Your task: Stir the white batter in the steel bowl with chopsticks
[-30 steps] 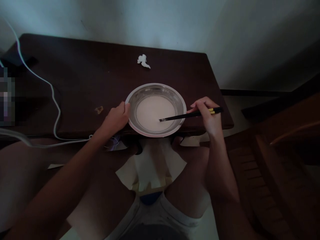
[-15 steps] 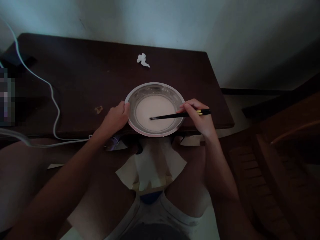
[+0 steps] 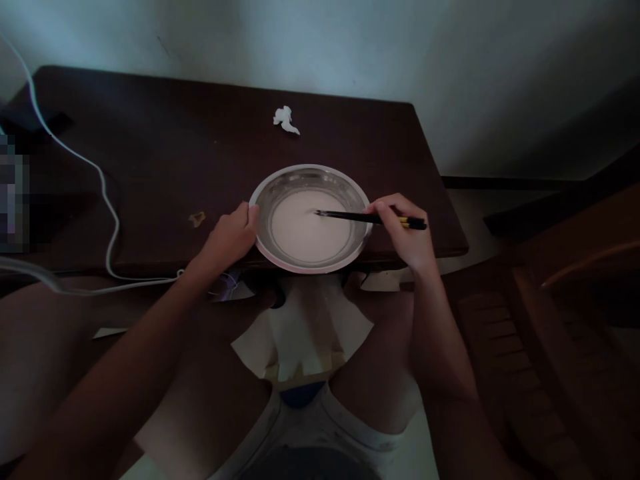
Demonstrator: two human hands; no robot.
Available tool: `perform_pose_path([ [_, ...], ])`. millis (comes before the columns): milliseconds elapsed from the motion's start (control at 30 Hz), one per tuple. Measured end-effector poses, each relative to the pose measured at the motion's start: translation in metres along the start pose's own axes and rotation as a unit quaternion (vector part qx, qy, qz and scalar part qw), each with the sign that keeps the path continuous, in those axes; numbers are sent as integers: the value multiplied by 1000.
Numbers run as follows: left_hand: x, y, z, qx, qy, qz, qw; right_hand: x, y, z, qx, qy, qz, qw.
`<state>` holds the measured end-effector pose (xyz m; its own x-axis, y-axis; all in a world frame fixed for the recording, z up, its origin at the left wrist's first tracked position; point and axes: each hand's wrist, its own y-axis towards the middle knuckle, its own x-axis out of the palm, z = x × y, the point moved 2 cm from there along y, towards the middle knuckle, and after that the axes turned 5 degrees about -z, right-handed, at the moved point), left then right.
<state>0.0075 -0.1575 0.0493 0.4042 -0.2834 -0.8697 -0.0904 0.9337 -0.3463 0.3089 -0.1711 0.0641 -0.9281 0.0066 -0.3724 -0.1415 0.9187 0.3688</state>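
Observation:
A round metal basin (image 3: pixel 265 251) sits at the front edge of the dark table, with a milky white liquid (image 3: pixel 305 233) in its bottom. My left hand (image 3: pixel 235 230) grips the basin's left rim, thumb on top and the other fingers hidden. Over the right rim, my right hand (image 3: pixel 400 223) is closed around a pair of black chopsticks (image 3: pixel 350 217) with gold bands near their thick ends. Their tips are at the liquid, slightly above its middle; a faint swirl shows beside them.
Crumpled white tissue (image 3: pixel 286 120) lies behind the basin on the table (image 3: pixel 165 133). A small brown scrap (image 3: pixel 197 219) is to the left. White cable (image 3: pixel 111 213) runs across the table's left side. A wooden chair (image 3: pixel 500 320) stands at the right.
The chopstick tips have shifted away from me and a little to the right within the basin. My right hand has moved slightly right; the left hand and basin stay put.

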Motion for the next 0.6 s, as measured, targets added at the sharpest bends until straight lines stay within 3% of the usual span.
perform_pose_path([
  [100,1,1,-1,-4,4,-2,1000,-6,-1,3,33,22,54,998],
  [200,2,3,-3,-9,4,3,1000,0,-2,4,40,47,-1,998],
  [300,2,4,-4,-11,9,5,1000,6,-1,1,4,17,-54,998],
  [433,3,5,-4,-1,7,11,1000,-4,-1,1,7,6,30,999],
  [500,4,5,-4,1,10,6,1000,-6,-1,2,26,30,43,998],
  [600,4,6,-4,-1,16,2,1000,1,-1,2,22,42,-23,999],
])
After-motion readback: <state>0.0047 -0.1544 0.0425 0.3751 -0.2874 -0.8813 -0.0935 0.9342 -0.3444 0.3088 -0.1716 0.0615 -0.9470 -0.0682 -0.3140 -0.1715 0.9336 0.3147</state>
